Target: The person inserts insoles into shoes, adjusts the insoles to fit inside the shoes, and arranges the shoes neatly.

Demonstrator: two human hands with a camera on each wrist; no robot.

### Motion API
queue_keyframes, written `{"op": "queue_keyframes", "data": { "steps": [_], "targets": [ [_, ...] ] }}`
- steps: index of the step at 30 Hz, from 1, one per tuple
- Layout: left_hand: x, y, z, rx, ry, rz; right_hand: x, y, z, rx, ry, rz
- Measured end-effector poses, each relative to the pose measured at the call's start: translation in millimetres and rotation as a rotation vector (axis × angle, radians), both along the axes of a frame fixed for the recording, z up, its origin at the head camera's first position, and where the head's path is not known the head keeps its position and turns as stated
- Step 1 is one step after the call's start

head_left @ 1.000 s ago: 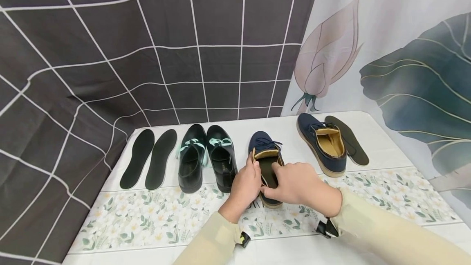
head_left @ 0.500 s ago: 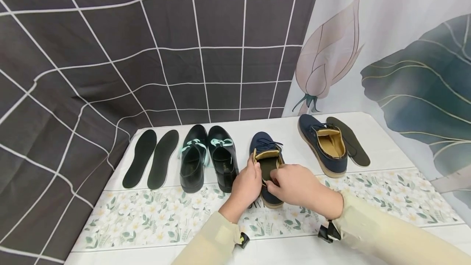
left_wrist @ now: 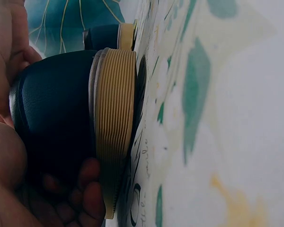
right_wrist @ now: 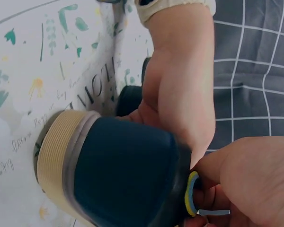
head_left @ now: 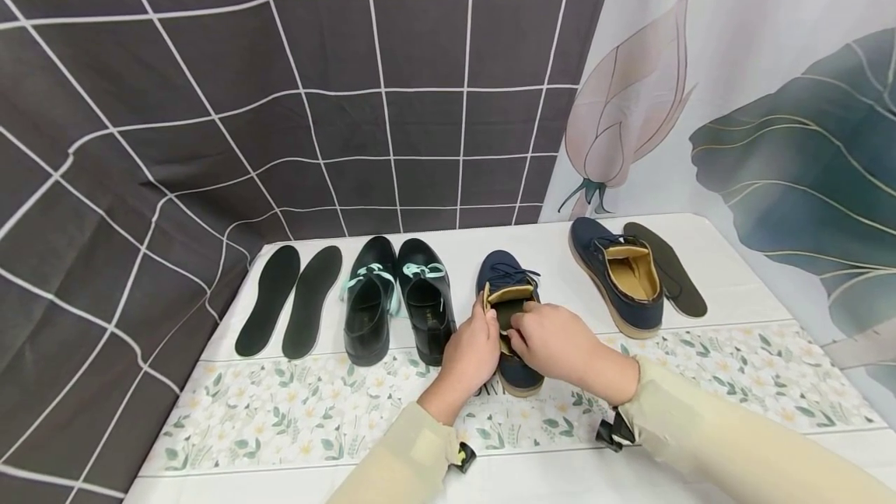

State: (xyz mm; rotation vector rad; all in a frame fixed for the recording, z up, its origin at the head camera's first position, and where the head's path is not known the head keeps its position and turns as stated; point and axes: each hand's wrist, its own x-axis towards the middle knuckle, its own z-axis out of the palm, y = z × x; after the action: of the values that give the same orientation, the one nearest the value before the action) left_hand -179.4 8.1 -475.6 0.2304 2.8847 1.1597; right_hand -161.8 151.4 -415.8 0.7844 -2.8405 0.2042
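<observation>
In the head view, a navy lace-up shoe (head_left: 519,374) with a tan sole stands toe away on the floral strip. My left hand (head_left: 470,348) grips its left side near the opening; the left wrist view shows curled fingers (left_wrist: 91,191) low against the shoe's side. My right hand (head_left: 556,342) reaches over the opening from the right, fingers curled at a dark insole (head_left: 509,311) inside. In the right wrist view, the right hand (right_wrist: 255,179) pinches a curved yellow-and-blue edge (right_wrist: 191,196) at the shoe's opening, apparently the insole's. Its fingertips are partly hidden.
A second navy shoe (head_left: 616,274) stands to the right, a dark insole (head_left: 668,267) beside it. Left are two black shoes (head_left: 367,309) with mint laces and two loose black insoles (head_left: 269,302). A dark grid cloth (head_left: 420,123) hangs behind the white table (head_left: 465,243).
The right hand has shifted slightly left over the shoe's opening, its fingers curling further in. Less of the dark insole shows now. The left hand keeps its hold on the shoe.
</observation>
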Motion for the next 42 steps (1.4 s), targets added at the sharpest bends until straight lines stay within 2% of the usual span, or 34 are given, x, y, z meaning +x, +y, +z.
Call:
{"op": "queue_keyframes", "data": {
  "steps": [8, 19, 23, 27, 30, 37, 42],
  "targets": [
    [0.7, 2, 2.2, -0.005, -0.011, -0.002, -3.0, 2, -9.8, 0.043, -0.010, -0.038],
    [0.4, 3, 2.1, -0.008, -0.015, -0.003, -0.7, 0, -9.8, 0.087, -0.032, -0.063],
    [0.5, 3, 1.7, -0.012, -0.014, 0.004, 1.5, 3, -12.8, 0.034, -0.031, -0.031],
    [0.3, 3, 0.8, -0.009, -0.016, 0.009, 5.7, 8, -16.3, -0.028, -0.032, 0.038],
    [-0.1, 3, -0.2, -0.002, -0.011, 0.008, 11.3, 12, -17.0, -0.038, -0.025, 0.068],
    [0.5, 2, 0.8, 0.004, -0.008, 0.007, 25.6, 16, -22.6, 0.002, -0.027, 0.061],
    [0.9, 0, 0.7, 0.024, -0.020, 0.005, 29.5, 15, -30.2, -0.032, -0.015, 0.055]
  ]
}}
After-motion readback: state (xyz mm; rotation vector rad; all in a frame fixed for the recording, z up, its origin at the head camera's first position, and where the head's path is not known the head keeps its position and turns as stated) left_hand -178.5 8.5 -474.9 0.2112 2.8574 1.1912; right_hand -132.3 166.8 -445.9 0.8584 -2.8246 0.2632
